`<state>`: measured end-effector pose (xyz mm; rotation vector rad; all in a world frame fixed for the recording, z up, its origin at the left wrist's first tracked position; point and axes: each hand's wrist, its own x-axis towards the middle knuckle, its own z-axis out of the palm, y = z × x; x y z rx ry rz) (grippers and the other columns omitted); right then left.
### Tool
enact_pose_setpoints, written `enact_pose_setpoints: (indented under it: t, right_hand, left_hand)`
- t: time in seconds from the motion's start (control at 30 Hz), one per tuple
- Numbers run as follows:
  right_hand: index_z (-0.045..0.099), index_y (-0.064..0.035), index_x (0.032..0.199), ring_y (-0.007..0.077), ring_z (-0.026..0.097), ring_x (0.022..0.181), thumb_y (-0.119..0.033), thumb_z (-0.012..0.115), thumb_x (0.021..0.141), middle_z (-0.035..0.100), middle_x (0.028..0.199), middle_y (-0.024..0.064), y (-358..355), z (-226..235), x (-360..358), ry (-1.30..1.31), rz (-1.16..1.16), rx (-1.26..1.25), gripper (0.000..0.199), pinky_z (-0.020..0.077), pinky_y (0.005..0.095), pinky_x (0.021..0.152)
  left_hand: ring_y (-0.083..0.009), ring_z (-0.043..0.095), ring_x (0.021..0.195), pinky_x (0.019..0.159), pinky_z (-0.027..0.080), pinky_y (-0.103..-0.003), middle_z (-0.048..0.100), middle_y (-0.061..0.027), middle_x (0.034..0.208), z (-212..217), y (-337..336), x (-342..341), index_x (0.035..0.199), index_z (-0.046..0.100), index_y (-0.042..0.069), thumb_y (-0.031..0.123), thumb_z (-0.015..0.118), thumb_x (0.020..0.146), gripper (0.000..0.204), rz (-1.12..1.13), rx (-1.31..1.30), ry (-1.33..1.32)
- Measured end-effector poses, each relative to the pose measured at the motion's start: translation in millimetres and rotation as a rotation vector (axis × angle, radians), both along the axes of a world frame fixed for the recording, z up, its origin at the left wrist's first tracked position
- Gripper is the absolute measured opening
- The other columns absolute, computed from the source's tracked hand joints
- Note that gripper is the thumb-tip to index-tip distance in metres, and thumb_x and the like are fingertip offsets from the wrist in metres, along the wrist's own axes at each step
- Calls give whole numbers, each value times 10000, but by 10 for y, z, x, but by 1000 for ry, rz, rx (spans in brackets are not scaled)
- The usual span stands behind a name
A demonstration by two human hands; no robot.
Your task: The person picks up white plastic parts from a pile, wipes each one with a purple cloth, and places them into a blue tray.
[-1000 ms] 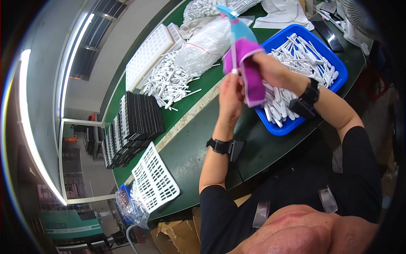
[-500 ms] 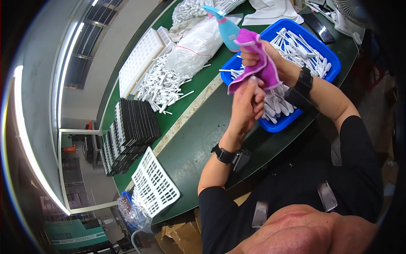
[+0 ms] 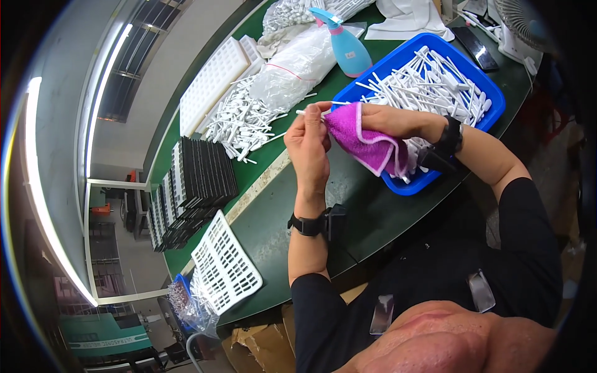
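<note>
My left hand [image 3: 308, 149] pinches a slim white plastic stick [image 3: 301, 112], whose tip pokes out beside the thumb; the rest of it is hidden by fingers and cloth. My right hand [image 3: 393, 120] is closed on a purple cloth [image 3: 368, 142] with a pale edge. The cloth reaches up to my left fingertips and droops over the near side of a blue tray [image 3: 495, 118]. In that tray lies a heap of white plastic sticks [image 3: 429, 79], some with broad, flat ends.
Beyond my hands stand a blue spray bottle [image 3: 348, 52] and a clear plastic bag [image 3: 289, 78] beside more loose white sticks [image 3: 239, 124]. To the left are stacked black trays [image 3: 202, 177] and a white slotted basket [image 3: 227, 264]. A phone [image 3: 476, 48] and a fan [image 3: 519, 22] sit far right.
Both hands have shifted left, the left one furthest, and the cloth has come along. The cloth was bunched upright in my right hand; now it stretches sideways and hangs down.
</note>
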<state>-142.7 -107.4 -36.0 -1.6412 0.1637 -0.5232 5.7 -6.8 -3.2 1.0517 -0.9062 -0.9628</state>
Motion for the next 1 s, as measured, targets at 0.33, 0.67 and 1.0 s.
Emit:
enact_pose_setpoints:
  t: [0.33, 0.67, 1.0]
  right_hand:
    - [525, -10, 1207, 228, 592, 963, -76, 495, 872, 617, 1083, 120, -1, -114, -18, 43, -217, -419, 342, 452, 337, 860]
    - [622, 1, 1018, 288, 634, 764, 11, 491, 816, 658, 843, 152, -121, 390, -532, -52, -554, -830, 241, 490, 346, 695]
    - [544, 35, 835, 422, 557, 786, -153, 486, 884, 566, 812, 238, -687, -92, -1741, 752, -991, -1211, 203, 456, 430, 684]
  left_hand:
    - [-66, 397, 453, 406, 311, -197, 509, 12, 617, 9, -19, 87, 934, 582, 14, 303, 499, 955, 302, 290, -77, 250]
    - [-102, 528, 595, 502, 400, -224, 574, -36, 664, -365, -226, 280, 934, 584, 29, 419, 432, 956, 419, -265, 133, 441]
    - [-309, 597, 907, 755, 491, -399, 627, -101, 981, -1118, 46, 2048, 962, 682, 117, 184, 578, 814, 194, 792, 512, -1442]
